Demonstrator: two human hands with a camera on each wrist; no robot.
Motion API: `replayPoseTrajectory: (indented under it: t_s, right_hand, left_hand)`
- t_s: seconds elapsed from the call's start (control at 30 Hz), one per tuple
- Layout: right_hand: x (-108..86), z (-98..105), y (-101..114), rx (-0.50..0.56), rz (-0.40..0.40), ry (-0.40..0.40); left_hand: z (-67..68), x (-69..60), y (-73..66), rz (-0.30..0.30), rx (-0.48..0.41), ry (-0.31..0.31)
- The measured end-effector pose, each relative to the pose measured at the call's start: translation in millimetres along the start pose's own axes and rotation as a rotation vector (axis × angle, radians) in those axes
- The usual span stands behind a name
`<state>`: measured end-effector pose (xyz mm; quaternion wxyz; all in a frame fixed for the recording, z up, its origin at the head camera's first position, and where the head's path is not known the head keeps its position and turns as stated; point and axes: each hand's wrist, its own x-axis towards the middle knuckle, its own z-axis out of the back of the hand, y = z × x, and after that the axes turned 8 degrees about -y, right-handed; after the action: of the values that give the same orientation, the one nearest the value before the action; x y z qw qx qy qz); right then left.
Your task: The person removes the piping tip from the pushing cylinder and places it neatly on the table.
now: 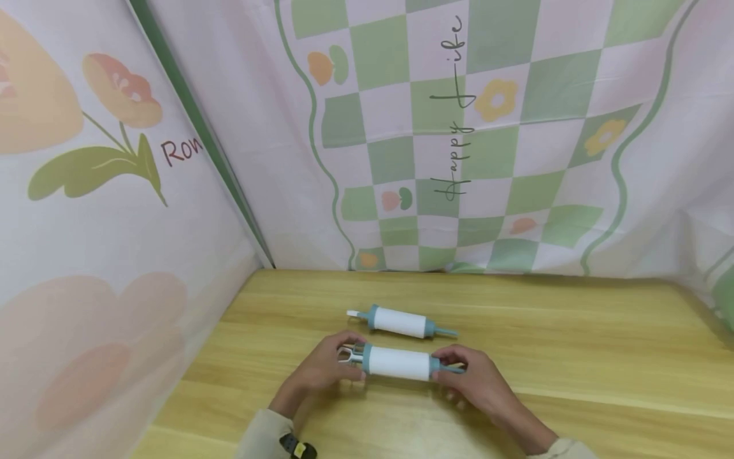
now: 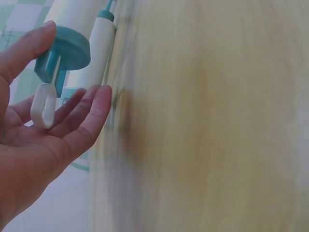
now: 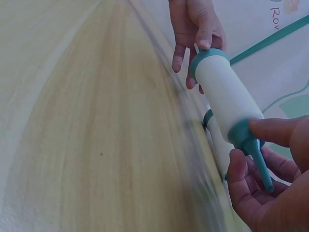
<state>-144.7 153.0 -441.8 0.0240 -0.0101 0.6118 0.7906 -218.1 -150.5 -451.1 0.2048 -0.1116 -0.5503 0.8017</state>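
A large white syringe with teal end caps is held level between the two hands, near the second syringe. My left hand holds it by the plunger-end cap, thumb on the cap's edge. The plunger's white loop sticks out toward the left palm, and the other left fingers curve loosely beneath. With thumb and fingers, my right hand pinches the teal cap at the other end. A thin teal nozzle points into the right palm.
A similar, slimmer-looking white syringe with teal ends lies on the wooden table, just beyond the held one. Patterned cloth hangs along the table's back edge, and another printed cloth stands at the left.
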Motion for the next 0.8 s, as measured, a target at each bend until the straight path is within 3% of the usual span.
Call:
replayPoseTrajectory:
  t_s: [0.47, 0.8]
  right_hand:
    - [-1.5, 10, 9, -0.002, 0.084, 0.027]
    - [-0.4, 13, 14, -0.054, 0.102, -0.016]
  left_hand:
    - [-2.4, 0.2, -10.3, 0.017, -0.084, -0.041]
    - [-4.2, 1.0, -16.0, 0.045, -0.176, -0.037]
